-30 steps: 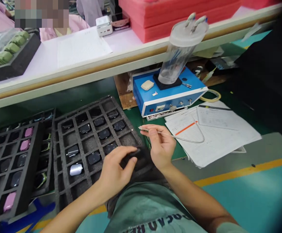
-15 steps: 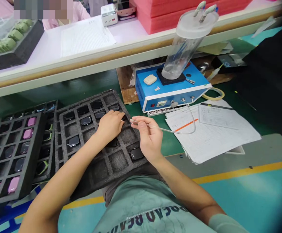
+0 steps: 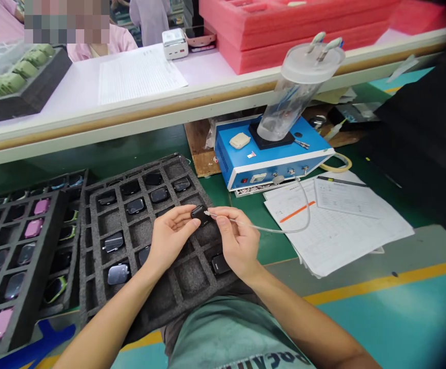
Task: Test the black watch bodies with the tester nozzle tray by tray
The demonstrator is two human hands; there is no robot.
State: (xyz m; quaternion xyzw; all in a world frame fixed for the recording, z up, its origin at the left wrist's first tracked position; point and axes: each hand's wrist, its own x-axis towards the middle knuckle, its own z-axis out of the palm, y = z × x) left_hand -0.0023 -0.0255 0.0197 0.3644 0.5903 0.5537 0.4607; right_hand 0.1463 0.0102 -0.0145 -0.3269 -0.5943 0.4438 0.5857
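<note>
Gripping, left hand (image 3: pixel 171 241): black watch (image 3: pixel 200 215), pinched closed between fingertips
Gripping, right hand (image 3: pixel 238 241): thin tube (image 3: pixel 261 228), pinched closed, tip beside watch
Lying below: foam tray (image 3: pixel 161 302)

Left hand (image 3: pixel 171 241) grips a black watch-like device (image 3: pixel 200 215) at the fingertips. Right hand (image 3: pixel 238 238) holds a slim suction pen (image 3: pixel 223 216), tip touching the device. A clear tube (image 3: pixel 280 230) runs from the pen toward a blue vacuum unit (image 3: pixel 269 166). Both hands are positioned above a grey foam tray (image 3: pixel 192 279) holding further devices in its compartments.
</note>
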